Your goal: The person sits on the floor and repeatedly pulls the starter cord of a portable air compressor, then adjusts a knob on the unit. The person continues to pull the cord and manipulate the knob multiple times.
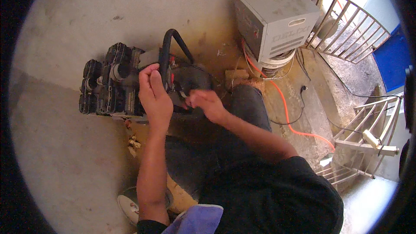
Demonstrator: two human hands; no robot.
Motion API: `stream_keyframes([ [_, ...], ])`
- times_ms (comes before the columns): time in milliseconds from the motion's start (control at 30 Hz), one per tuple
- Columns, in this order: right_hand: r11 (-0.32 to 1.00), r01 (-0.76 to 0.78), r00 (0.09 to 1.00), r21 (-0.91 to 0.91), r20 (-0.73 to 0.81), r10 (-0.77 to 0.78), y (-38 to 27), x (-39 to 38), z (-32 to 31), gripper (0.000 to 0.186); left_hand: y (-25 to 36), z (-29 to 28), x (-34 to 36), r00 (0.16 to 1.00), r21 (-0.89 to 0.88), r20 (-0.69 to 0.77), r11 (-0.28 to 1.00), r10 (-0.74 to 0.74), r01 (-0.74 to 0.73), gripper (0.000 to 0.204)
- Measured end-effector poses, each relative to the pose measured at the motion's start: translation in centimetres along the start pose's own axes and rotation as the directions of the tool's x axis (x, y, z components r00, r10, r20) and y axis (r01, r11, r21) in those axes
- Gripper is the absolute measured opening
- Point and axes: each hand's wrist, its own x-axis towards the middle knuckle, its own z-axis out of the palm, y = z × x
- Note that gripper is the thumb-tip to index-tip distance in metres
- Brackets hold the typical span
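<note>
A dark machine (pixel 131 99) with several ribbed black blocks, which looks like an air compressor, stands low against the wall in front of me. A bent black handle (pixel 167 45) rises from its right part, beside a grey box (pixel 149 58). My left hand (pixel 156 97) is closed at the box's edge by the foot of the handle; what its fingers grip is hidden. Slightly blurred, my right hand (pixel 207 104) is closed just right of the machine's red parts (pixel 172 78). A small pale piece (pixel 182 94) shows near its fingertips, too unclear to name.
A grey metal cabinet (pixel 281 21) stands on a coiled cable at the upper right. An orange hose (pixel 284 104) and a black cord with a plug (pixel 303 89) cross the floor. Metal railings (pixel 346 26) line the right side. A brick (pixel 236 76) lies past my knee.
</note>
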Motion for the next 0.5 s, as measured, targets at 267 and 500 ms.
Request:
stream_keyframes([
  [267,0.998,-0.063,0.959,0.025,-0.275,0.067,2.4,12.5,-2.2,0.021,-0.7,0.0,0.2,0.999,0.0,0.012,1.0,0.03,-0.03,0.025],
  [500,0.953,0.064,0.967,0.296,-0.255,0.014,-1.8,4.3,1.5,0.021,-0.3,-0.1,0.1,1.0,-0.053,-0.011,0.998,0.028,-0.028,0.024],
])
